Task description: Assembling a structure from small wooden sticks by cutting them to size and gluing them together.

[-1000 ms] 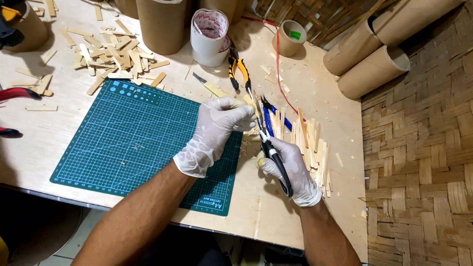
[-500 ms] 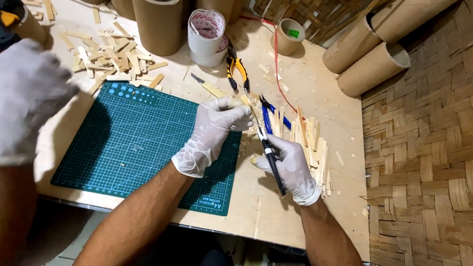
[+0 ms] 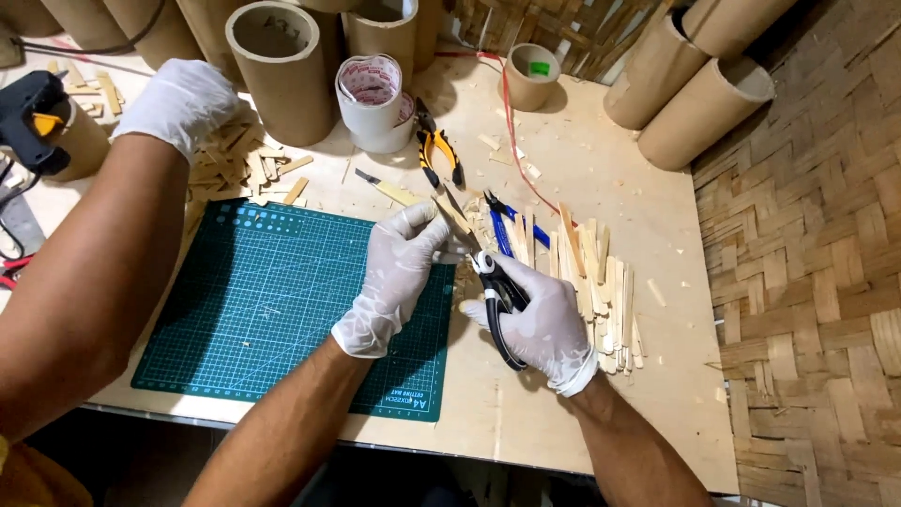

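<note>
My left hand [image 3: 394, 272], in a white glove, pinches a thin wooden stick [image 3: 453, 214] at the right edge of the green cutting mat [image 3: 263, 310]. My right hand [image 3: 540, 324], also gloved, grips black-handled scissors [image 3: 497, 305] whose blades meet the stick. Several flat wooden sticks [image 3: 601, 282] lie in a heap just right of my right hand.
Another person's gloved hand [image 3: 178, 99] and arm reach in from the left over a pile of wood offcuts [image 3: 244, 164]. Cardboard tubes [image 3: 277, 66], a white tape roll [image 3: 374, 99], yellow pliers [image 3: 436, 150], blue pliers [image 3: 502, 230] and a glue gun [image 3: 33, 108] sit at the back.
The other person's arm has come in from the left and stretched further up toward the wood offcuts. My hands stay together with the scissors at the stick.
</note>
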